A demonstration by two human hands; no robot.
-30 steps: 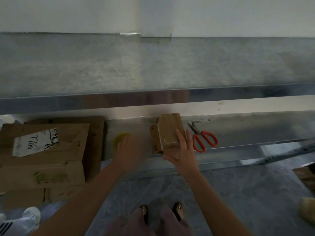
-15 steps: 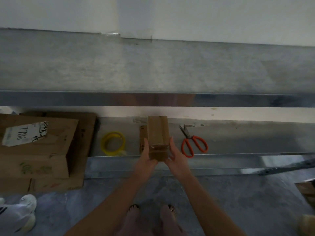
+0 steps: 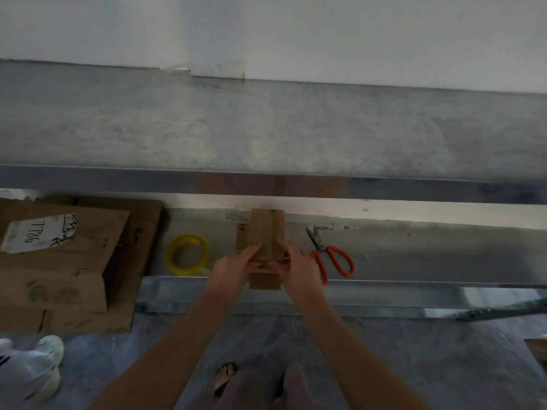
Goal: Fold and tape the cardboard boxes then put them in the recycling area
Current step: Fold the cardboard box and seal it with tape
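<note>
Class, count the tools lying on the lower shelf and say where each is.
2: the yellow tape roll left of the small cardboard box, the orange-handled scissors right of it. The box may hide more.

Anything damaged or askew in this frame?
Only the torn white label on the large brown cardboard box at left: its edge is ragged and it sits skewed. The small brown cardboard box, gripped by the left hand and right hand, shows no visible damage.
</note>
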